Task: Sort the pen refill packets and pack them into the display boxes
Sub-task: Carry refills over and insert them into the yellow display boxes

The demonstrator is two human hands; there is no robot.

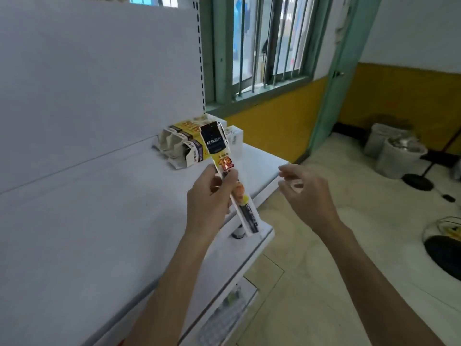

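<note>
I see one pen refill packet (225,176) held up in the air, tilted, its black header card at the top and its clear lower end pointing down toward the front edge of the white shelf (99,208). My left hand (209,198) is wrapped around the packet's middle, fingers closed on it. My right hand (306,193) hovers just to the right of the packet, apart from it, fingers loosely curled and spread, gripping nothing. Behind the packet, further back on the shelf, lie the display boxes (189,143), yellow and white cartons with open ends facing me; what is inside them I cannot tell. Right of the packet and beyond the shelf stand two pale waste bins (396,151) on the floor.
</note>
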